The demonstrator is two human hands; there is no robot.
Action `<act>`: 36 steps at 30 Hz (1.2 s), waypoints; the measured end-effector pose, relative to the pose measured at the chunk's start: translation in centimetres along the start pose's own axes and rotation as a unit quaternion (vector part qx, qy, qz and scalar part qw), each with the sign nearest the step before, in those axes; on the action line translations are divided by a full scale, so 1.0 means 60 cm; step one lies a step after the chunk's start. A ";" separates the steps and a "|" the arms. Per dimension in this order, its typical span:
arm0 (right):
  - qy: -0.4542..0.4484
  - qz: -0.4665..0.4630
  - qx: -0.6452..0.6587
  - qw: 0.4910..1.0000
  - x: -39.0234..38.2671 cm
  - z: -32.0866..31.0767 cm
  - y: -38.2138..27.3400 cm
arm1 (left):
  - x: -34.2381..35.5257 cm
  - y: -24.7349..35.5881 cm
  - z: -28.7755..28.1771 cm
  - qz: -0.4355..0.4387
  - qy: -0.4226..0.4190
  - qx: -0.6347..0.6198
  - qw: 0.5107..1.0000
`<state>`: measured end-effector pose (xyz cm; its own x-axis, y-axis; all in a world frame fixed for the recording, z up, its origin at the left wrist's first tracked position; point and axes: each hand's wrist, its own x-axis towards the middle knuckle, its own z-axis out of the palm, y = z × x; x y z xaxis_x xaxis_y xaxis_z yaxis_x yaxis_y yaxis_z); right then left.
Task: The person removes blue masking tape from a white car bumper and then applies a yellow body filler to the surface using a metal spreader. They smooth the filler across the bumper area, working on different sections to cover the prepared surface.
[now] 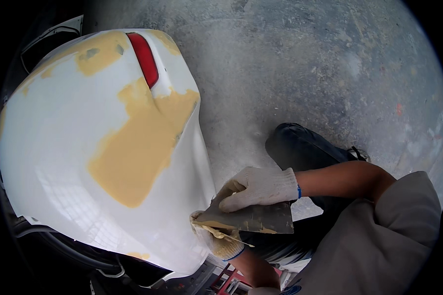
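Note:
My right hand, in a pale knit glove, grips a grey, putty-smeared plate with fingers bent over its top. My left hand, also gloved, is closed just below it around a thin tool coated in cream putty; the plate partly hides its fingers. Both hands are beside the lower right edge of a white vehicle body panel, which carries large patches of yellow filler and a long red light near its top.
My bent leg in dark trousers rests on the stained grey concrete floor at the right. A dark part with a light frame shows behind the panel at upper left. A red metal object lies at the bottom edge.

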<state>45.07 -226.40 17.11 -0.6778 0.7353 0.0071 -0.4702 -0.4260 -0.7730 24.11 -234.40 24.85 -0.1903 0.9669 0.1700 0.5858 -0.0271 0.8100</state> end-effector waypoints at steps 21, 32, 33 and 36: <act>0.288 -0.050 0.533 0.794 0.161 -0.041 -0.128 | -0.013 0.046 -0.022 -0.183 0.271 -0.288 0.900; 0.388 -0.218 -0.058 0.894 0.056 -0.172 -0.129 | -0.018 0.023 -0.021 -0.058 0.169 -0.007 0.984; 0.301 -0.188 -0.033 0.934 0.041 -0.162 -0.132 | -0.014 0.034 -0.011 -0.057 0.156 -0.006 0.986; 0.070 -0.182 -0.063 0.979 -0.001 -0.097 -0.104 | 0.011 0.069 0.033 -0.046 0.145 -0.009 0.988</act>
<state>51.37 -220.71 18.23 -0.3901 0.8947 0.2175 -0.5873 -0.0598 -0.8072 27.96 -233.41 27.21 -0.4623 0.8519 0.2463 0.5414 0.0512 0.8392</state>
